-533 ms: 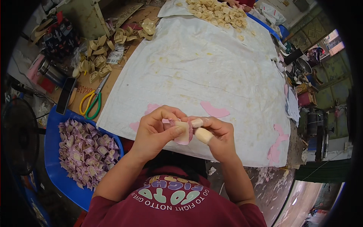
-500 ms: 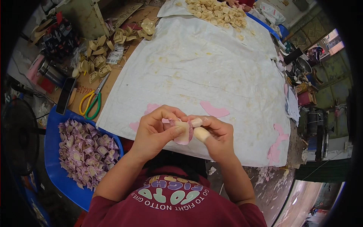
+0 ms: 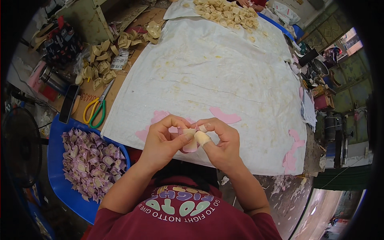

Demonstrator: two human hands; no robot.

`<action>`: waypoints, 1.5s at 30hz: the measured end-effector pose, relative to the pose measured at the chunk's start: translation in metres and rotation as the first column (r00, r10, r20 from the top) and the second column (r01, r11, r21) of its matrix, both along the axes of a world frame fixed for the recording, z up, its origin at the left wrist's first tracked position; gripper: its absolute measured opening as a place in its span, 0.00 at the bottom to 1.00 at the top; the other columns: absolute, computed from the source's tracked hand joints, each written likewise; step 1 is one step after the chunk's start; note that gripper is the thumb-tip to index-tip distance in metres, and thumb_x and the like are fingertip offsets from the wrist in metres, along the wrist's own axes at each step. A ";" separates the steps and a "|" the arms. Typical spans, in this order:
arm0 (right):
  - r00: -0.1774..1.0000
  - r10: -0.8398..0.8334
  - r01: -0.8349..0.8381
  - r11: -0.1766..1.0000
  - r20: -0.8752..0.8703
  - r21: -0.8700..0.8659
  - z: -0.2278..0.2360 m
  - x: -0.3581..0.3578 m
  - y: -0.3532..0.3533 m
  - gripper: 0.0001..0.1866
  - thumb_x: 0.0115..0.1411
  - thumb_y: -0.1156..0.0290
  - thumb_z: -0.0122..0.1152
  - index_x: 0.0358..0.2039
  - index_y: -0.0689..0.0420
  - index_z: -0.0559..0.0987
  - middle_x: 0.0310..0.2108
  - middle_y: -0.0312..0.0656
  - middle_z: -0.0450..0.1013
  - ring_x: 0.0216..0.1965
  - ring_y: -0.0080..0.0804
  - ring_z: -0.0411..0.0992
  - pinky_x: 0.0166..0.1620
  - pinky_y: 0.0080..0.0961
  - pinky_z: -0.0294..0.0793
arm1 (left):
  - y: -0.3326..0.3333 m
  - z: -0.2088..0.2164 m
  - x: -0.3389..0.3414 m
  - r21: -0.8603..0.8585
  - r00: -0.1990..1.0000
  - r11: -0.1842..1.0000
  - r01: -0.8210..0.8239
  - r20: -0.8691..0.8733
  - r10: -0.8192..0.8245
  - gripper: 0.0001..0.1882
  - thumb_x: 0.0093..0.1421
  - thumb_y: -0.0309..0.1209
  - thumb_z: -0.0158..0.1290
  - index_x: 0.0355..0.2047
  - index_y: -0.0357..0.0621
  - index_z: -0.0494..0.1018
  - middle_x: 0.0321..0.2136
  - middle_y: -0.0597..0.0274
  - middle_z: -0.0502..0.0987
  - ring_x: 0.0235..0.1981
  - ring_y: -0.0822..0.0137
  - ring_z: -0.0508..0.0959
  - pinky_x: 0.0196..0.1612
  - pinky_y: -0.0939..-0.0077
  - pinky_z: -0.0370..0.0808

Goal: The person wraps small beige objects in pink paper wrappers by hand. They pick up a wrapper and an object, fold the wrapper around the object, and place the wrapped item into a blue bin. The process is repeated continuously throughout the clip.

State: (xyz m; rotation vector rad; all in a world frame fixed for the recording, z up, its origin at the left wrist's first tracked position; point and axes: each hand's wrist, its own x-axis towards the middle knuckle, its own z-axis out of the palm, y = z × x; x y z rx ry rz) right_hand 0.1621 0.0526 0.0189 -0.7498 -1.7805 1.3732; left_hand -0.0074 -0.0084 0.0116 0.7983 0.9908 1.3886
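Note:
Just over the near edge of the white-covered table, both hands are closed on one small piece (image 3: 191, 145). It is cream on the side facing me, with a pink-purple glittery edge. My left hand (image 3: 160, 142) pinches it between thumb and fingers. My right hand (image 3: 223, 146), with pale coverings on thumb and forefinger, presses at its upper right edge. The fingers hide much of the piece. Pink sheet scraps (image 3: 160, 117) lie behind my left hand, and a curved pink strip (image 3: 224, 115) is beyond the right.
At left, a blue basin (image 3: 54, 168) holds many purple glittery pieces (image 3: 90, 164). Scissors (image 3: 96, 110), a phone (image 3: 69, 103) and beige moulded parts (image 3: 103, 67) lie behind it. More beige pieces (image 3: 228, 14) are heaped at the far end, near another person's hand. Pink scraps (image 3: 294, 150) lie right.
My right hand has shifted left, bringing its covered thumb from beside the piece onto it. The glittery strip that stood up between the hands is now mostly hidden. My left hand keeps its hold.

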 end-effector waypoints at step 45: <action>0.983 -0.003 -0.058 0.942 -0.181 -0.330 -0.005 -0.025 -0.018 0.21 0.61 0.76 0.55 0.55 0.64 0.71 0.62 0.51 0.61 0.54 0.37 0.69 0.50 0.29 0.72 | -0.002 0.018 0.019 -0.065 0.965 0.998 -0.027 0.260 0.043 0.30 0.69 0.36 0.40 0.69 0.54 0.46 0.31 0.64 0.72 0.19 0.79 0.67 0.17 0.84 0.64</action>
